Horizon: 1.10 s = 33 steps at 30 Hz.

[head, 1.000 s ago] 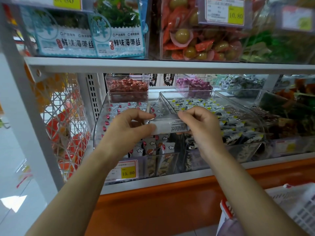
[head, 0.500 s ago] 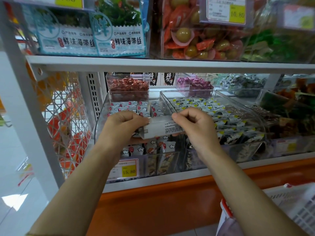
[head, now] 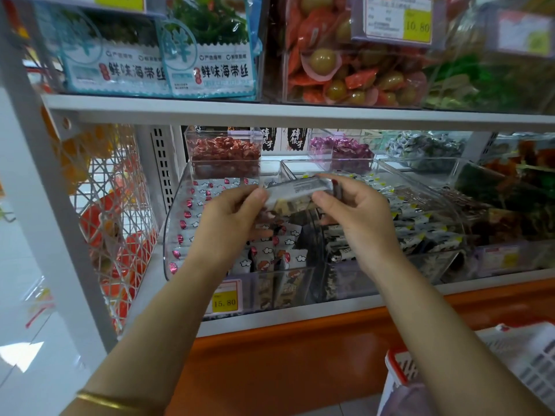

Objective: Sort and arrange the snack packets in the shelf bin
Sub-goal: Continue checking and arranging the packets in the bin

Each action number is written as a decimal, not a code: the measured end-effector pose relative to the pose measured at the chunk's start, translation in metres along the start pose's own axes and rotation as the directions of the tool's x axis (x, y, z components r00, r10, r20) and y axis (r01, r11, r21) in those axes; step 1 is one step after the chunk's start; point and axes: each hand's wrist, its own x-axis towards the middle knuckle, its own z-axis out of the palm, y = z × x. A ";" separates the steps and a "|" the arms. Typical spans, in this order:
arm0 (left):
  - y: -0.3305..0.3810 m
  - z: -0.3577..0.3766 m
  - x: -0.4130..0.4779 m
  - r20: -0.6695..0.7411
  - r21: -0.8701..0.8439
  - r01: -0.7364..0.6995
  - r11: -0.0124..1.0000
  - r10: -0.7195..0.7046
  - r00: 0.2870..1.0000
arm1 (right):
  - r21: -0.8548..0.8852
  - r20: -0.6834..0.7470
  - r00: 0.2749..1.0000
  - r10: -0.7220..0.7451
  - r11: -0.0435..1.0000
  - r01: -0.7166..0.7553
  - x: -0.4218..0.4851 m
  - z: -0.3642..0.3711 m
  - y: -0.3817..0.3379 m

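Note:
A stack of small white snack packets (head: 295,195) is held level between both hands above a clear shelf bin (head: 174,229). My left hand (head: 231,223) pinches the stack's left end with thumb and fingers. My right hand (head: 357,217) grips its right end. The bin below holds several white packets (head: 270,253) with red cartoon prints, some in rows, some standing at the front. The hands hide the bin's middle.
A second clear bin (head: 444,205) of black-and-white packets sits to the right. Small boxes of red (head: 225,151) and purple candy (head: 342,148) stand behind. A shelf board (head: 270,115) runs overhead. A white basket (head: 510,367) stands low right, a wire rack (head: 114,223) at the left.
The stack has turned over between my hands, its printed side now tilted up and back, and both hands have shifted slightly up and right.

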 end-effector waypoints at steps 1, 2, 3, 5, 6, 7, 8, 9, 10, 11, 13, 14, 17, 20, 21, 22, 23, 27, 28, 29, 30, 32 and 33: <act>-0.003 0.003 0.002 -0.011 0.123 -0.033 0.992 0.035 0.999 | -0.009 -0.056 0.998 0.001 1.000 -0.002 0.002 -0.002 0.000; -0.006 0.005 0.004 -0.016 0.290 -0.072 0.954 0.080 0.997 | -0.039 -0.114 0.994 0.000 0.999 -0.005 0.005 -0.005 0.001; -0.009 0.007 0.006 0.001 0.475 -0.113 0.873 0.128 0.992 | -0.085 -0.161 0.987 -0.001 0.996 -0.013 0.008 -0.008 0.001; -0.017 0.012 0.009 0.111 0.749 -0.194 0.633 0.169 0.979 | -0.197 -0.202 0.979 -0.015 0.980 -0.025 0.014 -0.012 0.002; -0.020 0.014 0.009 0.170 0.817 -0.219 0.534 0.141 0.975 | -0.265 -0.192 0.981 -0.038 0.964 -0.014 0.017 -0.013 0.003; -0.023 0.017 0.008 0.215 0.855 -0.236 0.462 0.100 0.972 | -0.337 -0.167 0.983 -0.073 0.941 0.012 0.020 -0.012 0.003; -0.026 0.018 0.008 0.247 0.876 -0.253 0.410 0.068 0.967 | -0.404 -0.132 0.985 -0.113 0.913 0.050 0.023 -0.010 0.003; -0.028 0.019 0.008 0.270 0.890 -0.270 0.367 0.054 0.961 | -0.461 -0.087 0.986 -0.145 0.883 0.089 0.026 -0.008 0.001; -0.029 0.018 0.009 0.281 0.899 -0.282 0.336 0.051 0.958 | -0.512 -0.034 0.985 -0.166 0.850 0.126 0.028 -0.004 0.000; -0.030 0.017 0.009 0.284 0.902 -0.286 0.322 0.056 0.957 | -0.562 0.026 0.985 -0.173 0.812 0.158 0.032 -0.002 0.000; -0.029 0.013 0.010 0.272 0.902 -0.277 0.331 0.063 0.960 | -0.670 0.166 0.975 -0.149 0.708 0.223 0.040 0.004 0.000; -0.029 0.011 0.010 0.269 0.900 -0.274 0.339 0.065 0.961 | -0.722 0.237 0.964 -0.125 0.641 0.260 0.044 0.006 0.001; -0.028 0.009 0.008 0.273 0.895 -0.272 0.353 0.049 0.961 | -0.806 0.381 0.924 -0.038 0.477 0.352 0.050 0.015 0.007; -0.025 0.005 0.007 0.251 0.880 -0.247 0.405 0.044 0.967 | -0.833 0.420 0.905 0.066 0.423 0.356 0.054 0.023 0.014; -0.024 0.004 0.007 0.237 0.876 -0.236 0.420 0.050 0.970 | -0.844 0.414 0.904 0.107 0.417 0.338 0.056 0.024 0.014; -0.023 0.003 0.007 0.223 0.873 -0.225 0.433 0.056 0.973 | -0.853 0.407 0.902 0.141 0.413 0.320 0.058 0.024 0.014; -0.023 0.002 0.008 0.209 0.868 -0.213 0.448 0.060 0.976 | -0.858 0.406 0.898 0.168 0.409 0.311 0.060 0.024 0.014; -0.022 0.000 0.010 0.172 0.862 -0.175 0.475 0.049 0.984 | -0.860 0.486 0.817 0.312 0.335 0.384 0.064 0.026 0.015; -0.022 -0.001 0.011 0.159 0.863 -0.162 0.478 0.046 0.986 | -0.864 0.495 0.792 0.357 0.294 0.408 0.065 0.027 0.016; -0.021 -0.001 0.011 0.145 0.862 -0.148 0.485 0.044 0.988 | -0.870 0.493 0.772 0.402 0.253 0.423 0.066 0.028 0.016; -0.020 -0.002 0.012 0.133 0.858 -0.136 0.495 0.041 0.990 | -0.874 0.484 0.756 0.441 0.210 0.438 0.066 0.029 0.016; -0.019 -0.003 0.012 0.124 0.854 -0.123 0.505 0.032 0.992 | -0.871 0.471 0.729 0.497 0.133 0.472 0.068 0.031 0.014; -0.018 -0.003 0.012 0.125 0.854 -0.122 0.506 0.028 0.992 | -0.864 0.472 0.717 0.514 0.110 0.491 0.070 0.033 0.013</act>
